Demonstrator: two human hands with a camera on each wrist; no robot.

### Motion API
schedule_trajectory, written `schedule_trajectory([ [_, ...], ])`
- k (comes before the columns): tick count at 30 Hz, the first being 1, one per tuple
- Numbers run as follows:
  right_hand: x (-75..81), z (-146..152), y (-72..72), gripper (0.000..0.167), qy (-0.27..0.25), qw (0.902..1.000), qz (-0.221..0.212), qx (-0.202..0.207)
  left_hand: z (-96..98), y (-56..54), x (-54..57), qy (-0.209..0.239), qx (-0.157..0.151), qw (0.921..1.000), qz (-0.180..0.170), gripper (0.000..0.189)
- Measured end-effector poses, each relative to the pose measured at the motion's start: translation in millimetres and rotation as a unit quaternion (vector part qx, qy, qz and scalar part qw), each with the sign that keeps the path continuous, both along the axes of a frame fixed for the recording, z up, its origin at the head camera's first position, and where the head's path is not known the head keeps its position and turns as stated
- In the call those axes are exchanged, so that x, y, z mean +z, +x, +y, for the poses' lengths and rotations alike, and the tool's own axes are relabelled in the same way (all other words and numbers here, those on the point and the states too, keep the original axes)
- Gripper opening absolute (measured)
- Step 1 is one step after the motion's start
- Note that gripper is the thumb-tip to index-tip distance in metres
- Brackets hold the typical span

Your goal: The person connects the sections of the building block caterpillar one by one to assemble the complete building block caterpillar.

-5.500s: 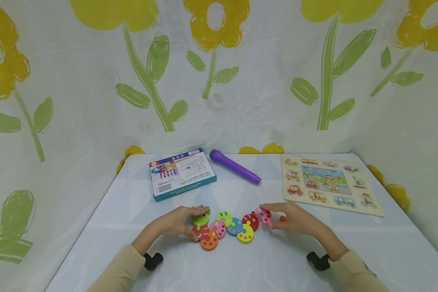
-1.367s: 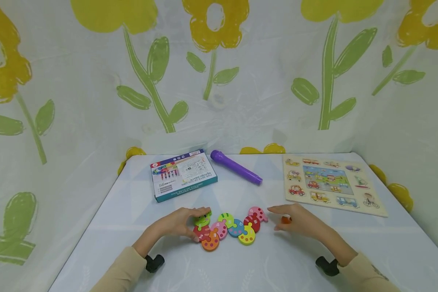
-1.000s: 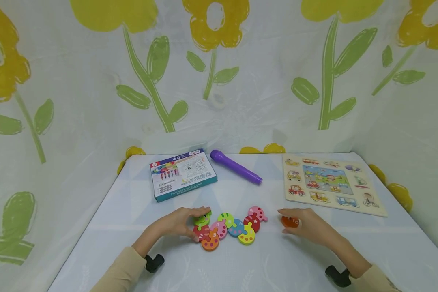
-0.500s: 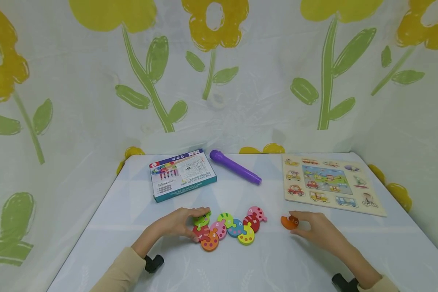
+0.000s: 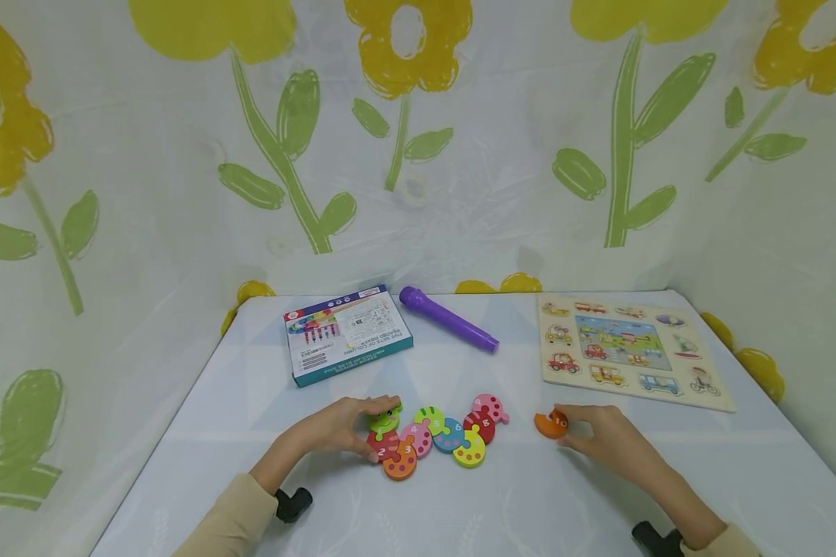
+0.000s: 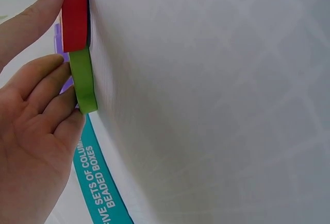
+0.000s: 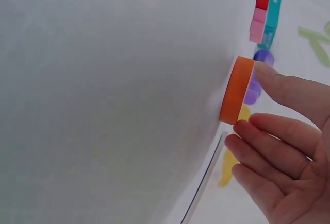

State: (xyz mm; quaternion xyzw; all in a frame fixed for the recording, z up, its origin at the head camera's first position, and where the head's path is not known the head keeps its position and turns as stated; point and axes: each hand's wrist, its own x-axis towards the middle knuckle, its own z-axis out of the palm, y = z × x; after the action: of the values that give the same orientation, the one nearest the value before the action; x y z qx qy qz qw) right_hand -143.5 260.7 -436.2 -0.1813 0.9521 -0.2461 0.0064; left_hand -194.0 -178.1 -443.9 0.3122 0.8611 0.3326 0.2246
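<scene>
A wooden number caterpillar puzzle (image 5: 449,435) lies in a zigzag on the table, its green smiling head at the left end and the pink 9 piece at the right. My left hand (image 5: 334,427) holds the head end, thumb on the red 2 piece (image 6: 75,15) and fingers against the green head piece (image 6: 83,80). To the right, apart from the chain, is the orange number 10 piece (image 5: 552,425). My right hand (image 5: 608,435) pinches its right part between thumb and fingers. The right wrist view shows this orange piece edge-on at the fingertips.
Behind the chain lie a beaded-boxes carton (image 5: 348,334) at left and a purple toy microphone (image 5: 449,319). A wooden vehicle puzzle board (image 5: 634,352) lies at back right. A flower-printed cloth (image 5: 474,216) hangs behind the table.
The pink 9 piece has joined the red 8 piece, and my right hand let it go. That hand moved right, bringing the orange piece from its palm to its fingertips. My left hand stayed put.
</scene>
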Motion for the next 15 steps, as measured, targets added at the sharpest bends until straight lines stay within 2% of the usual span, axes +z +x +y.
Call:
schedule_trajectory([
  [8,0.7,-7.0,-4.6,0.048,0.006,0.9999,-0.005,0.011,0.0,-0.1,0.1,0.001,-0.003,1.0,0.001,0.084],
  [15,2.5,-9.6,-6.1,0.049,0.01,0.9998,-0.019,0.002,-0.5,-0.3,-0.7,0.0,-0.003,1.0,0.001,0.084],
])
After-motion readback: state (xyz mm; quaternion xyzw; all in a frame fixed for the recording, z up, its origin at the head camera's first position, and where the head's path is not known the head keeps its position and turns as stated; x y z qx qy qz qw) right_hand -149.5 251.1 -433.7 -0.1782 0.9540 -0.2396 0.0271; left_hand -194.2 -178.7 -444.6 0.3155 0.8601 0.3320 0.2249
